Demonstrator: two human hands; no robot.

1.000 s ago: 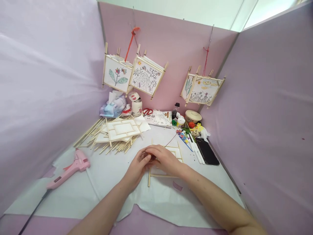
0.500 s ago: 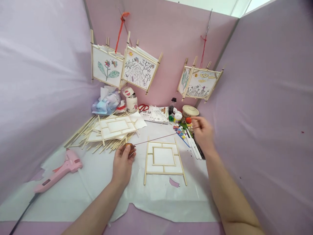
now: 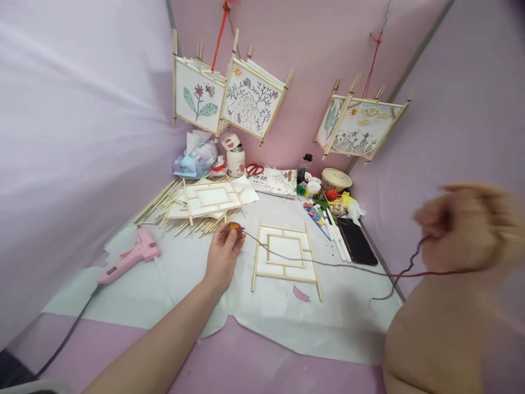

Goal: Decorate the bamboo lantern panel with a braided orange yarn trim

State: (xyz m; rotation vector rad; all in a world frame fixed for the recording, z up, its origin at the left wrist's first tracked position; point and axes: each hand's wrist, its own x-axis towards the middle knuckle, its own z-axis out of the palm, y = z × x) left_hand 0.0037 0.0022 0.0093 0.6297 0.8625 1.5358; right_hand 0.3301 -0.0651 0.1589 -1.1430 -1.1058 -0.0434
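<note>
My left hand rests on the white paper, its fingers closed round a small orange spool of thread. A dark red thread runs from the spool across a flat wooden lantern frame to my right hand. That hand is raised near the camera at the right, blurred by motion, and pinches the thread, whose loose end hangs below it.
A pink glue gun lies at the left with its cord trailing off. A pile of sticks and frames sits behind my left hand. Markers, paint pots, a bowl and a black phone crowd the back right. Painted lanterns hang above.
My right hand has pulled far out to the right and toward the camera, drawing a long length of thread off the spool. My left hand stays on the spool.
</note>
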